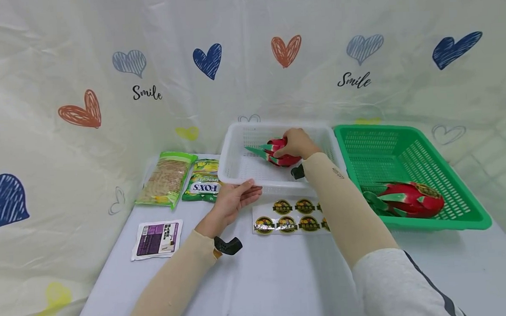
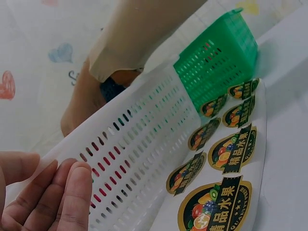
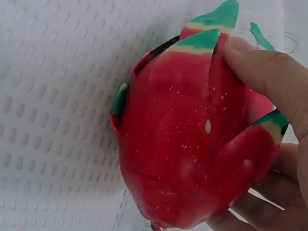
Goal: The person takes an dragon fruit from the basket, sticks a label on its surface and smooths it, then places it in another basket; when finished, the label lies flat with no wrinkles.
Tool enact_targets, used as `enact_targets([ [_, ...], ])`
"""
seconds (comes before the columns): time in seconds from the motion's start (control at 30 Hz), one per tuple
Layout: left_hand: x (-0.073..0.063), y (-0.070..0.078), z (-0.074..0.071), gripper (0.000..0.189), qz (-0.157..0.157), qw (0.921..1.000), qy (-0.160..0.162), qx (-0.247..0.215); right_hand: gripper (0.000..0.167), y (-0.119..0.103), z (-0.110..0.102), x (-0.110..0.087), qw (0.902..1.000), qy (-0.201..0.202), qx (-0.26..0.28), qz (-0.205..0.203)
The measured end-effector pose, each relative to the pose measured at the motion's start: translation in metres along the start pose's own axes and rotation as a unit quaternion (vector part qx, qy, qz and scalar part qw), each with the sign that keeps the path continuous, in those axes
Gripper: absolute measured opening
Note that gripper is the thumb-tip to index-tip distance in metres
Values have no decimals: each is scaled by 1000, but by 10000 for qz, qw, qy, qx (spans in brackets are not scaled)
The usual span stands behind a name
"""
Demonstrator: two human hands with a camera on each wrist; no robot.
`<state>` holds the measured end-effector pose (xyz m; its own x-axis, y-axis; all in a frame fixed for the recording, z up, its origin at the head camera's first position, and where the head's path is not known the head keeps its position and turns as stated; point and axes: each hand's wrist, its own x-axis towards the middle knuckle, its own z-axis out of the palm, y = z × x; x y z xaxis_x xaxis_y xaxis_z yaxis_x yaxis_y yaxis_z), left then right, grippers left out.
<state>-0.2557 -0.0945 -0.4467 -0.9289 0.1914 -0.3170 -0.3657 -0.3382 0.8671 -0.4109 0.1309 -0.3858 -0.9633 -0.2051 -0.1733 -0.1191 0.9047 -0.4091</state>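
Observation:
A red dragon fruit (image 3: 183,130) with green-tipped scales is gripped by my right hand (image 1: 296,143) inside the white basket (image 1: 279,179). In the right wrist view, the thumb lies across the fruit's upper side and the fingers wrap beneath it, partly hidden. My left hand (image 1: 233,201) is at the basket's front rim, its fingers nearly straight along the outer wall and the thumb close to the rim. A second dragon fruit (image 1: 413,200) lies in the green basket (image 1: 463,223) on the right.
A sheet of round fruit stickers (image 1: 295,216) lies in front of the white basket. To the left are a bag with a green edge (image 1: 165,178), a FOX'S candy bag (image 1: 203,180) and a purple-and-white packet (image 1: 157,239). A curtain printed with hearts (image 1: 247,17) hangs behind.

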Motion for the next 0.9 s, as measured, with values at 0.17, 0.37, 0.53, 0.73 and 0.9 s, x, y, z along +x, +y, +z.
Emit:
enact_targets([
  [0.17, -2, 1, 3, 34, -30, 10000, 13, 2, 77, -2, -4, -5, 9999, -85, 38, -93],
  [0.37, 1, -1, 2, 28, 10, 9999, 97, -93, 75, -11, -12, -12, 9991, 63, 63, -423],
  [0.53, -2, 1, 3, 27, 25, 9999, 117, -76, 74, -16, -28, -26, 9975, 381, 152, -584],
  [0.73, -2, 2, 4, 23, -72, 9999, 107, -107, 72, -15, -49, -53, 9951, 722, 166, -651],
  [0.9, -4, 4, 4, 28, -29, 9999, 95, -110, 71, -9, -65, -81, 9921, 932, 155, -826],
])
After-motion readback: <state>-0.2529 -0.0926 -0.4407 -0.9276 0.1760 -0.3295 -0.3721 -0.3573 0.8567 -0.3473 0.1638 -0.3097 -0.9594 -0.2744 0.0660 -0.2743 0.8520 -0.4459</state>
